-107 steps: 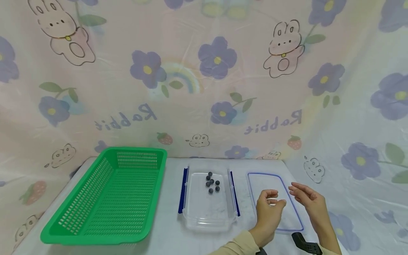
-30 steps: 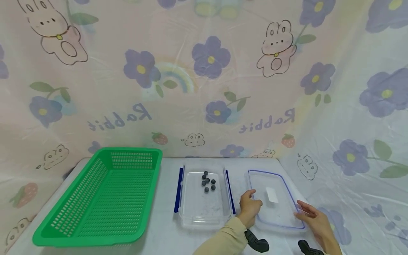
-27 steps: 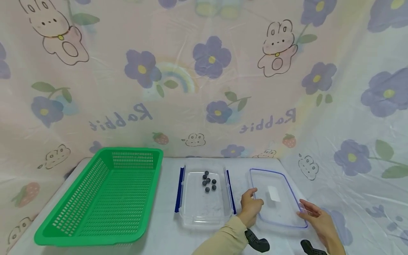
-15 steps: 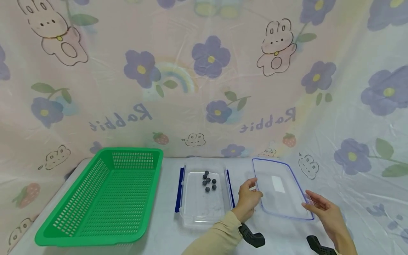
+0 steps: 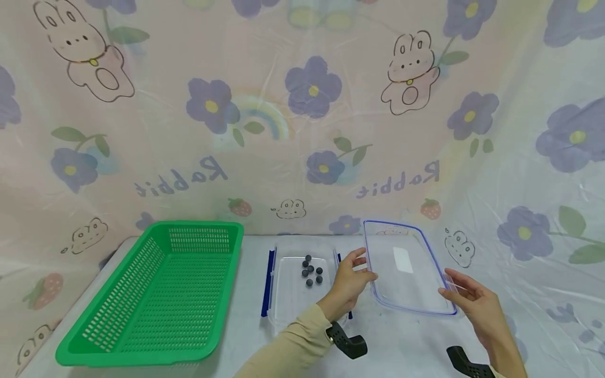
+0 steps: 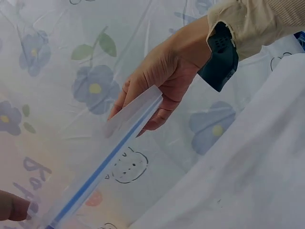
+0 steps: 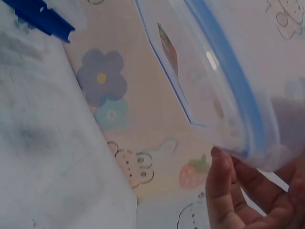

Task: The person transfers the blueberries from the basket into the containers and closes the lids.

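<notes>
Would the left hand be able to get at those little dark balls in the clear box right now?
Probably not at once: the left hand grips the lid. The box beside it is open, balls uncovered.

Backdrop: thin plastic sheet (image 5: 302,115) hung behind and to the right, pale pink to white, wrinkled and glossy. Printed with purple flowers, rabbits, strawberries, a rainbow, mirrored "Rabbit" lettering. Table (image 5: 402,341) draped in white cover, faintly smudged. Light soft and even.
</notes>
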### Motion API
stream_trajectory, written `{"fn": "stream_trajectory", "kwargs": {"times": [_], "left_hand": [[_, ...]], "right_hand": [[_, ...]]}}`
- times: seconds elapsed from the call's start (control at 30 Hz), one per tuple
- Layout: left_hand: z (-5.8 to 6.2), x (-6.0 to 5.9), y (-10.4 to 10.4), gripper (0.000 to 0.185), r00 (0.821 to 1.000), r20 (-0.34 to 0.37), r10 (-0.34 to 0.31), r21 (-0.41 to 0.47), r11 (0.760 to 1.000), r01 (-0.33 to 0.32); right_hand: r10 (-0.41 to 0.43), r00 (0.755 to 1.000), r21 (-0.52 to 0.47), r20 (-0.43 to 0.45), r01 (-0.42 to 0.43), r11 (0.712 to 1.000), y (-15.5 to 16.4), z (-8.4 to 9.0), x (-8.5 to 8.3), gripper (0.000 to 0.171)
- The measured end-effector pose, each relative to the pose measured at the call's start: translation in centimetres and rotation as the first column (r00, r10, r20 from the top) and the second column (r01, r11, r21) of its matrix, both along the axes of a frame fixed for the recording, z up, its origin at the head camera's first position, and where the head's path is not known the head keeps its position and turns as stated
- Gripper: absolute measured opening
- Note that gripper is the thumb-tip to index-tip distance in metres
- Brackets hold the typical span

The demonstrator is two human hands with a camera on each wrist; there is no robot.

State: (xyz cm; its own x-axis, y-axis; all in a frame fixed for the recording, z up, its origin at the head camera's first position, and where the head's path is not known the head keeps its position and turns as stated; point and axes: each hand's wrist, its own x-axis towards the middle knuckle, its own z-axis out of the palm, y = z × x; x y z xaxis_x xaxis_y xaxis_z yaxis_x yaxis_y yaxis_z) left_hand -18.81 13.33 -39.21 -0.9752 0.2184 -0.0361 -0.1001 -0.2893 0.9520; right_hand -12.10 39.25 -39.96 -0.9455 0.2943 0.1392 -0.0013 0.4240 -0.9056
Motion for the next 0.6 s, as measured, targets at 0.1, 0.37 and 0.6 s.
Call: {"fn": "stream_trajectory", "kwargs": {"times": [0.1, 0.37, 0.6], "left_hand": [[0.6, -0.3, -1.2, 0.066, 1.0, 0.01, -0.021, 0.01, 1.0, 0.021], [1.9, -1.4, -5.1, 0.052, 0.997, -0.01, -0.076, 0.026, 0.997, 0.076], [2.0, -2.2, -8.4, 0.056, 0.992, -0.044, -0.116, 0.054, 0.991, 0.119]], "right_hand": [[0.007, 1.0, 0.01, -0.028, -0.007, 1.0, -1.1, 0.5, -0.2, 0.065], [0.055, 0.992, 0.054, -0.109, -0.049, 0.997, -4.5, 1.4, -1.2, 0.062], [0.123, 0.987, -0.012, -0.106, -0.125, 0.992, -6.9, 1.4, -2.5, 0.063]]}}
